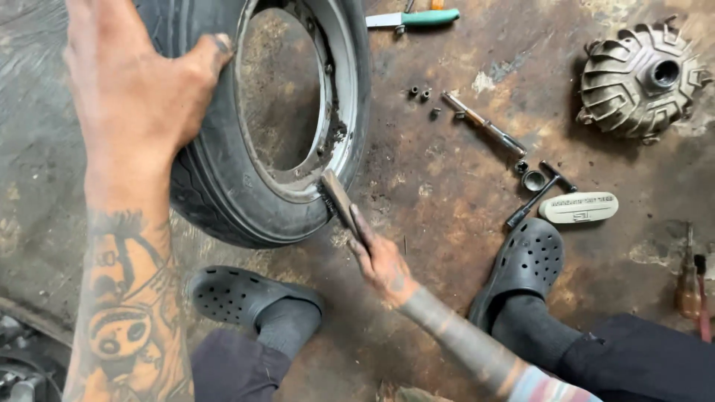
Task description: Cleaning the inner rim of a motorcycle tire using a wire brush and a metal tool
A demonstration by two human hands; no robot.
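A small black tyre (216, 186) on a grey metal rim (350, 97) stands tilted on the stained floor. My left hand (134, 82) grips the tyre's upper tread, thumb hooked toward the rim. My right hand (380, 257) is shut on the wooden handle of a small wire brush (337, 197), whose bristled head presses against the rim's lower inner edge. My two feet in dark clogs (246, 294) rest on either side below the tyre.
A finned metal hub (640, 78) lies at the top right. Loose nuts (421, 94), a long bolt (484, 125), a T-handle wrench (538, 195), a white flat piece (579, 208) and a green-handled knife (413, 18) lie scattered on the floor. Screwdrivers (689, 283) sit at the right edge.
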